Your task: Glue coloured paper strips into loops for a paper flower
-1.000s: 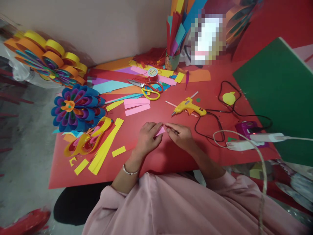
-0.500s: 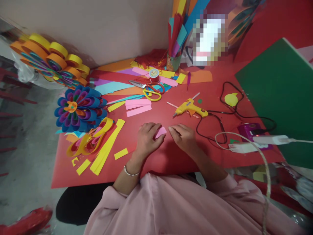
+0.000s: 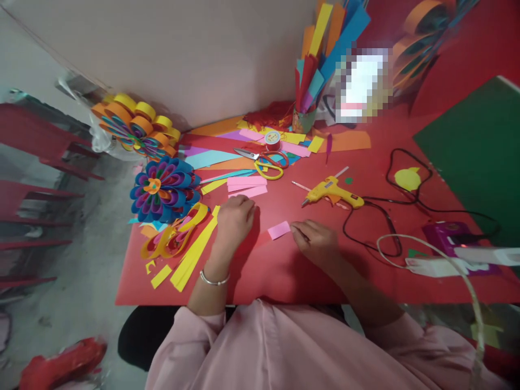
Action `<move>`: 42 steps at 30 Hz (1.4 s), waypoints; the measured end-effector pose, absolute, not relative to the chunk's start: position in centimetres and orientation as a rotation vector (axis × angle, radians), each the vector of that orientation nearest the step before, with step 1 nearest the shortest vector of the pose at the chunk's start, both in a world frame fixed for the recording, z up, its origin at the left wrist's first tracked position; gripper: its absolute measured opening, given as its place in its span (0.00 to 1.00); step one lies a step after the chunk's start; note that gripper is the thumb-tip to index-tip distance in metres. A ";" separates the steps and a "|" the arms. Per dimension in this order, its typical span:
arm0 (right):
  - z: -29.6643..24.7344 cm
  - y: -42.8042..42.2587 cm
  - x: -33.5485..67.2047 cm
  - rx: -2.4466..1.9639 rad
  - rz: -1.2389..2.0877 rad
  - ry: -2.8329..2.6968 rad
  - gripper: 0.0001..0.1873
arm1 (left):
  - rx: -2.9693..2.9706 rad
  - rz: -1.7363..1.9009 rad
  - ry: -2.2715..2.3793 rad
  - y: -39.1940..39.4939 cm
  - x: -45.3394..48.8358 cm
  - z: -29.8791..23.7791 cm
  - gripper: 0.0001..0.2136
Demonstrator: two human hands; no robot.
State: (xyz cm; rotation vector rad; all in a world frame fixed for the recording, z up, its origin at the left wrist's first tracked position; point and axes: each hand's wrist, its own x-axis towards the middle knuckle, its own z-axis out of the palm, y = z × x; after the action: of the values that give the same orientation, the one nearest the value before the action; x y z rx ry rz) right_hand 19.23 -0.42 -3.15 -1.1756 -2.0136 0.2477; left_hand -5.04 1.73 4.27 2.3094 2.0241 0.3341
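My left hand (image 3: 236, 221) is over the table just below several pink paper strips (image 3: 247, 183). Its fingers are curled together, with the tips turned down and hidden, so anything in them cannot be made out. Thumb and fingers of my right hand (image 3: 316, 240) are pinched at the right end of a short pink paper strip (image 3: 279, 230). That strip lies low over the table, and a red band seems to run on from its left end. Beyond my right hand rests a yellow glue gun (image 3: 331, 190) on its stand, nozzle pointing left.
Scissors (image 3: 268, 165) and a thread spool (image 3: 272, 141) lie among coloured strips at the back. On the left are a blue-purple paper flower (image 3: 162, 189), yellow paper loops (image 3: 166, 241) and yellow strips (image 3: 195, 254). Black cable (image 3: 385, 200) and a purple power socket (image 3: 444, 238) occupy the right side.
My left hand has let go of the short pink strip and moved away from it, toward the pink strips behind. My right hand has come to that strip's right end. The camera view has shifted.
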 end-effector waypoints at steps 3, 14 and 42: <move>-3.2 -0.5 19.2 -1.177 0.259 -2.010 0.13 | 2.317 0.185 2.081 3.7 -6.0 5.0 0.10; -2.8 -0.6 19.6 -1.227 0.392 -2.121 0.20 | 2.237 0.521 1.789 -1.9 -4.0 3.0 0.10; -4.7 0.3 19.7 -1.109 0.475 -2.349 0.27 | 0.725 1.100 1.933 -6.6 -10.2 3.6 0.26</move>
State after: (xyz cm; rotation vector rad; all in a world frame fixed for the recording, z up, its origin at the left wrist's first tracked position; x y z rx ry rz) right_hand 19.71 0.26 -4.68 -1.1092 -2.3486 0.4749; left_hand -10.21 -6.61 3.60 0.7246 1.9327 1.1004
